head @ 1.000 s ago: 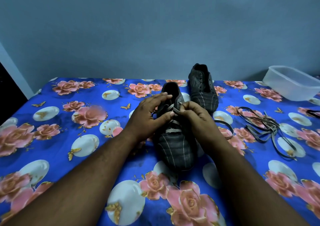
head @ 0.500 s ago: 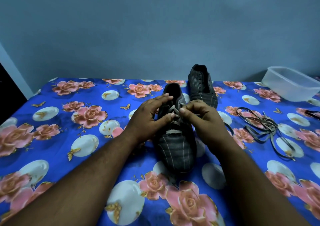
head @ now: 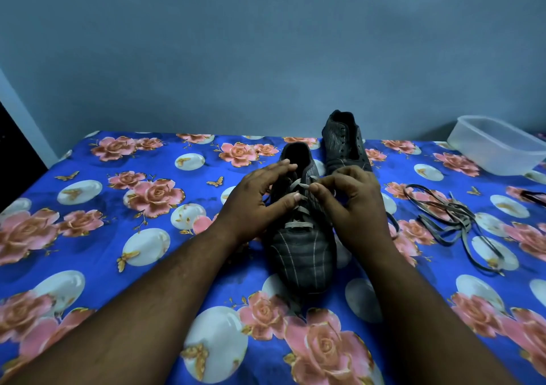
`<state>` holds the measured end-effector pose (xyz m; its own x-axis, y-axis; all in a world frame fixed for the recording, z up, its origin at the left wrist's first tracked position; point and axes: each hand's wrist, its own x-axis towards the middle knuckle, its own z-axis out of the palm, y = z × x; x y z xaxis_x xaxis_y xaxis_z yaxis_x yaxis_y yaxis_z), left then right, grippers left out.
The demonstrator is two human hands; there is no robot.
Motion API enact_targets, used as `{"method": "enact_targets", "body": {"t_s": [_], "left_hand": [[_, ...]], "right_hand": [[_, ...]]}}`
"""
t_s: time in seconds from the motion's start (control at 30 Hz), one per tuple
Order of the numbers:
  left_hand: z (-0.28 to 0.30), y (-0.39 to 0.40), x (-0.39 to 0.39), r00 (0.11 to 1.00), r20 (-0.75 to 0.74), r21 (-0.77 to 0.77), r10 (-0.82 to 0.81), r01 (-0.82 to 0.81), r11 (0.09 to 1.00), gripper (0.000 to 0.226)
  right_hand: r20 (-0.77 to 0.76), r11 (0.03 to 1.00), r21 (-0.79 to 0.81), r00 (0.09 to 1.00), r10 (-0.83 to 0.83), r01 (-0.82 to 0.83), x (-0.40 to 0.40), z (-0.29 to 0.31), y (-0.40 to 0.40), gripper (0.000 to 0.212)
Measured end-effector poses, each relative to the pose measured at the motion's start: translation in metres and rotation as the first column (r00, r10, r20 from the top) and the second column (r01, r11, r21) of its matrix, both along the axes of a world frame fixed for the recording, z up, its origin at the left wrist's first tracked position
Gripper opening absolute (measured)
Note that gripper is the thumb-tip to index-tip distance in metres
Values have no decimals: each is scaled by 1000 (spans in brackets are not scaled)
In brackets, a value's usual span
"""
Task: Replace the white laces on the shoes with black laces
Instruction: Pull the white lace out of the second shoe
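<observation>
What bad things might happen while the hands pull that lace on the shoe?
1. The left hand only rests on the near shoe, so a tug by the right hand on the white lace might drag the shoe.
2. The loose laces lie tangled on the cloth beside the right arm; they may knot or get swept aside.
</observation>
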<state>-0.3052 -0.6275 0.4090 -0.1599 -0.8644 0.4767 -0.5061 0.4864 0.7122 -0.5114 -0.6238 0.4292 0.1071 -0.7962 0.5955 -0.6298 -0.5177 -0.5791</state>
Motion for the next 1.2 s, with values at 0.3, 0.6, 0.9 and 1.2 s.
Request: {"method": "enact_targets", "body": {"t_s": [0.3, 0.6, 0.9, 1.2], "left_hand": [[0, -1, 0, 1000, -15, -11, 2, -3, 1000, 56], [-1, 0, 0, 1000, 13, 3, 11, -11, 1000, 58], [0, 0, -2, 1000, 15, -17, 5, -5, 1000, 57], [0, 0, -1, 1000, -9, -10, -1, 1, 1000, 55]], "right_hand": [[828, 748, 25, 433, 356, -664, -3, 19, 9, 14], [250, 984, 178, 968, -16, -30, -7, 3, 0, 54], [-141, 990, -112, 985, -99, 83, 7, 4, 9, 21], [807, 895, -50, 510, 298, -443, -5, 22, 10, 14]]}}
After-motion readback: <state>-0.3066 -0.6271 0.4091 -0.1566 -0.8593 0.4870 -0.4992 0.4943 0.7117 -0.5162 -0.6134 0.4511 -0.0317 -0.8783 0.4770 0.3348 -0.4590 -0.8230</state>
